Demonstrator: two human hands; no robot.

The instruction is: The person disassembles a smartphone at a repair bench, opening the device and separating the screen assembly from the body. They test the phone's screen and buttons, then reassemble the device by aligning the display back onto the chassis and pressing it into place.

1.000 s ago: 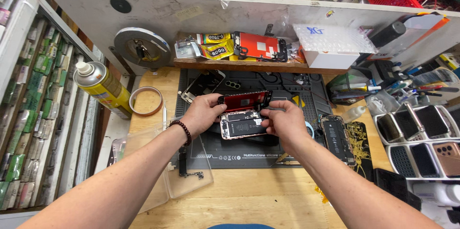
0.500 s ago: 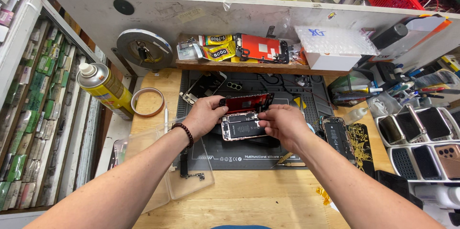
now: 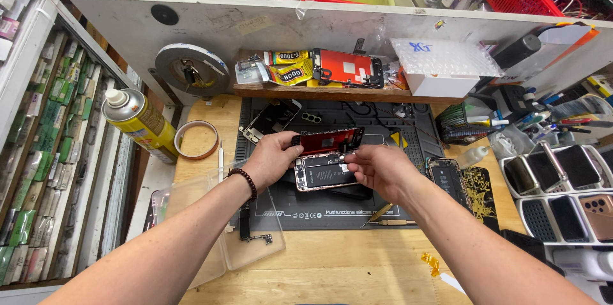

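Observation:
An opened phone body (image 3: pixel 324 171) with its insides showing lies over the dark work mat (image 3: pixel 383 209). Its red-backed screen panel (image 3: pixel 329 140) stands tilted up along the far edge. My left hand (image 3: pixel 271 159) grips the phone's left side and the panel's corner; a dark bead bracelet sits on that wrist. My right hand (image 3: pixel 377 171) holds the phone's right edge, fingertips pressed on the body.
A yellow spray can (image 3: pixel 137 123) and a tape roll (image 3: pixel 196 140) stand at the left. A clear plastic lid (image 3: pixel 211 228) lies at the front left. Another open phone (image 3: pixel 448 179) lies at the right, a screwdriver (image 3: pixel 378 215) near the mat's front, trays of phones (image 3: pixel 562 184) far right.
Both hands with the phone have shifted slightly; the red screen panel is lifted a little higher from the body. The camera view has tilted a bit.

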